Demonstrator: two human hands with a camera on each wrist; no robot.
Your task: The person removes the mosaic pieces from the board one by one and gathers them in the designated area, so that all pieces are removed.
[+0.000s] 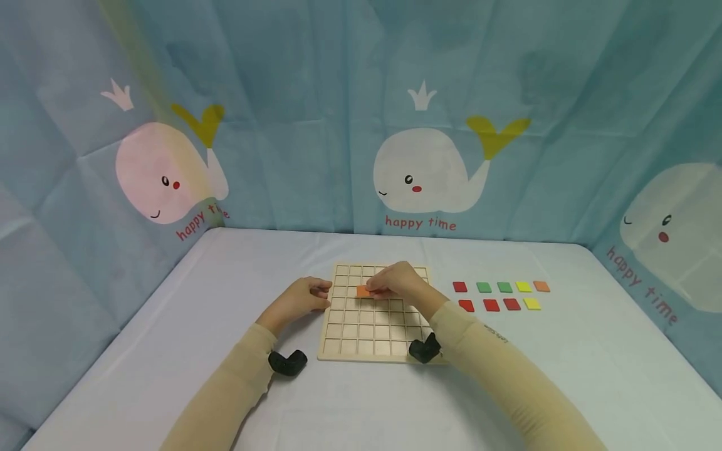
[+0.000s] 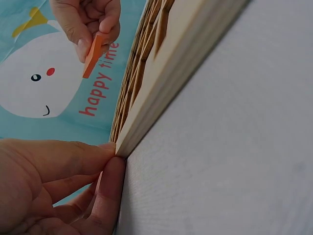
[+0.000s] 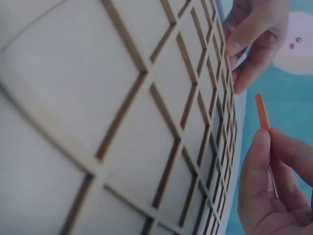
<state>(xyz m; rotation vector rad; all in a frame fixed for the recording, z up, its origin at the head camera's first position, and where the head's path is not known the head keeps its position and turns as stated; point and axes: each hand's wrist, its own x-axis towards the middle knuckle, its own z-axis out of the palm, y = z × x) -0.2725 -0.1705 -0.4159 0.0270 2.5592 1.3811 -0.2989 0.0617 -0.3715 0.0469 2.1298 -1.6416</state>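
A square wooden grid board [image 1: 344, 347] lies on the white table. My right hand [image 1: 397, 280] is over its upper middle, pinching a flat orange square tile [image 1: 363, 291] between thumb and fingers. In the right wrist view the orange tile [image 3: 262, 112] stands up from the fingertips, apart from the grid. The left wrist view shows the orange tile [image 2: 93, 56] tilted, edge-on. My left hand [image 1: 297, 300] is at the board's left side. Its thumb and fingertips touch the wooden edge [image 2: 161, 103], loosely bent; the far fingers are partly hidden.
Right of the board lie two rows of tiles, including a green tile [image 1: 484, 287], a red tile [image 1: 491, 305], a yellow tile [image 1: 532, 304] and another orange tile [image 1: 541, 286]. A blue whale-print curtain [image 1: 293, 175] stands behind the table. Both wrists carry black devices [image 1: 287, 363].
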